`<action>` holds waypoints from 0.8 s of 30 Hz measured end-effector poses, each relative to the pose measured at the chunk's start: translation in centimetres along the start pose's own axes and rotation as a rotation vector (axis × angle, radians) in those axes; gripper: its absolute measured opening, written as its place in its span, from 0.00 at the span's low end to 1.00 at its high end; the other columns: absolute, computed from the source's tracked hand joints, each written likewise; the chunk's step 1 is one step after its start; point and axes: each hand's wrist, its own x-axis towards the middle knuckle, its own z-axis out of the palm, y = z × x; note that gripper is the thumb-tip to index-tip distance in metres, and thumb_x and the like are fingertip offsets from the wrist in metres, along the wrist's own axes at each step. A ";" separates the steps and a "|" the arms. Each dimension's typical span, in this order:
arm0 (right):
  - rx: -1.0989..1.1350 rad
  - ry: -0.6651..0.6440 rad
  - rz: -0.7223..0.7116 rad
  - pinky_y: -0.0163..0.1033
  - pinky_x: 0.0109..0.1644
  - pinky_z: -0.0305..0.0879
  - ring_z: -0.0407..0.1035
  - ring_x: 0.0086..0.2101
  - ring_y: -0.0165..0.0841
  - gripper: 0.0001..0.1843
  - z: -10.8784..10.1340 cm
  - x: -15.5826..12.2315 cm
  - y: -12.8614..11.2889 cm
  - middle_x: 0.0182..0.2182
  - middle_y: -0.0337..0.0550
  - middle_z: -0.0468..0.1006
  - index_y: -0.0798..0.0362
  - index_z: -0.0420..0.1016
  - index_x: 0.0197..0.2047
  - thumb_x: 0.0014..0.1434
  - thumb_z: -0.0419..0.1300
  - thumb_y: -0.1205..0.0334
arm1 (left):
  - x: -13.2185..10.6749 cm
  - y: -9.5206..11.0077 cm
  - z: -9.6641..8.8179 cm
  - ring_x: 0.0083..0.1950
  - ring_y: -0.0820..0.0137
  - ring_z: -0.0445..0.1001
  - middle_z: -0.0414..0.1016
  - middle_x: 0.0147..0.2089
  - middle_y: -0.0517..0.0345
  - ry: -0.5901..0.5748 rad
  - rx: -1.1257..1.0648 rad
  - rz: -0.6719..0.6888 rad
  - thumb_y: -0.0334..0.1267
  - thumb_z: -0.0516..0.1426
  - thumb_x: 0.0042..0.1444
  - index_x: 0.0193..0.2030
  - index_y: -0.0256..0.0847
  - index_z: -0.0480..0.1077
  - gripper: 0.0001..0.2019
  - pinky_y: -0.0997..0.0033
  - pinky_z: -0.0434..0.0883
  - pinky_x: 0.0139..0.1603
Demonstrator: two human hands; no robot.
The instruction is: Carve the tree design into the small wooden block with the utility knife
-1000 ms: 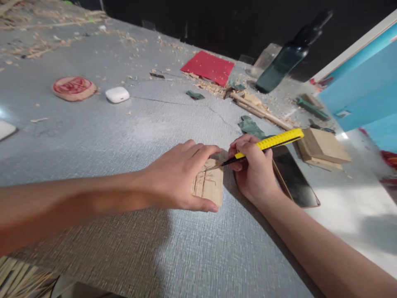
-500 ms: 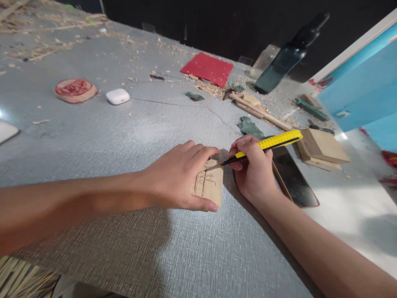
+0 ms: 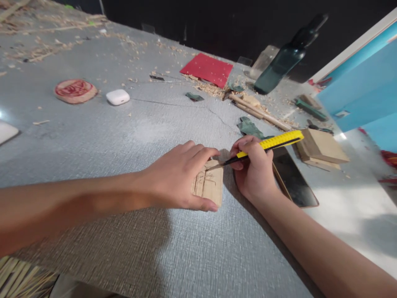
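A small pale wooden block (image 3: 212, 188) with dark carved or drawn lines lies on the grey table. My left hand (image 3: 180, 178) grips it from the left, thumb along the near edge and fingers at the far edge, covering its left part. In my right hand (image 3: 256, 165) is a yellow utility knife (image 3: 279, 141), held like a pen and slanting down to the left. Its blade tip meets the marked face of the block near the far side. Beside my right wrist lies a dark-screened phone (image 3: 294, 178).
Stacked wooden blocks (image 3: 324, 147) lie at the right, with wooden sticks (image 3: 260, 111) and green scraps (image 3: 248, 126) nearer the middle. Farther back are red sandpaper-like sheet (image 3: 207, 68), a dark bottle (image 3: 281, 62) and shavings. A white earbud case (image 3: 118, 97) and red-marked wooden disc (image 3: 75, 91) sit left.
The knife and my right hand have shifted very slightly to the right. My left hand and the block look unmoved.
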 end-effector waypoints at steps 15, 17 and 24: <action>-0.023 -0.021 -0.017 0.30 0.18 0.47 0.57 0.21 0.26 0.07 -0.2 0.1 0.2 0.21 0.38 0.67 0.51 0.73 0.25 0.53 0.64 0.64 | 0.0 -0.1 0.0 0.56 0.53 0.68 0.71 0.59 0.47 -0.001 0.005 0.003 0.65 0.67 0.49 0.66 0.42 0.61 0.45 0.51 0.67 0.55; 0.005 0.019 -0.023 0.30 0.18 0.46 0.55 0.21 0.26 0.07 -0.1 0.2 0.2 0.21 0.37 0.65 0.52 0.72 0.24 0.53 0.63 0.65 | 0.0 0.0 0.0 0.56 0.53 0.68 0.71 0.58 0.47 -0.006 0.007 0.006 0.65 0.67 0.49 0.66 0.41 0.61 0.44 0.51 0.67 0.55; 0.016 -0.136 0.041 0.29 0.20 0.48 0.58 0.22 0.26 0.06 -0.2 0.2 -0.2 0.21 0.38 0.68 0.52 0.75 0.27 0.55 0.63 0.65 | 0.0 -0.1 0.0 0.56 0.53 0.68 0.71 0.58 0.48 0.005 -0.006 0.003 0.64 0.67 0.49 0.65 0.43 0.62 0.43 0.51 0.67 0.55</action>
